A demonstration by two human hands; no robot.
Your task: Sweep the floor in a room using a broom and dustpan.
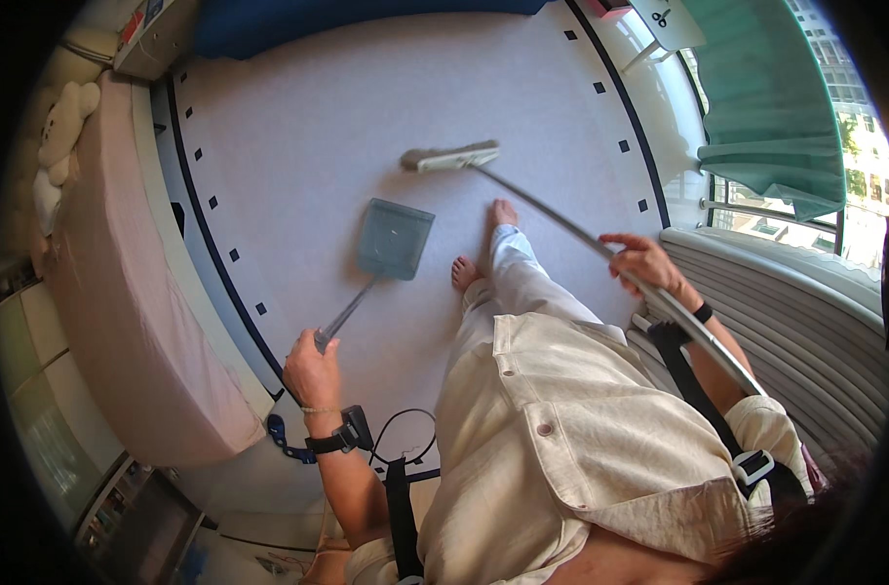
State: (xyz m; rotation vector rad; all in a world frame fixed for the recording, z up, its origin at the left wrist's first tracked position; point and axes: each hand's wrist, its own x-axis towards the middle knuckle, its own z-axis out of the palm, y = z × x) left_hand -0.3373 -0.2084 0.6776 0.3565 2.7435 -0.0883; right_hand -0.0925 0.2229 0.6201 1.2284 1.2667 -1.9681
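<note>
My left hand [311, 369] grips the long thin handle of a grey-blue dustpan [395, 239], whose pan rests flat on the pale floor in front of my bare feet [483, 244]. My right hand [642, 263] is wrapped around the long metal handle of a broom [451, 157]. The broom head lies on the floor just beyond the dustpan, a short gap from its far edge. I wear light cream trousers and shirt, with black straps over my shoulders.
A bed [123, 292] with a pink cover runs along the left, a soft toy [62, 122] at its far end. A ribbed grey sofa or bench [805, 312] sits at the right below a window with a green curtain [766, 97]. A dark-bordered pale rug [367, 97] covers the floor.
</note>
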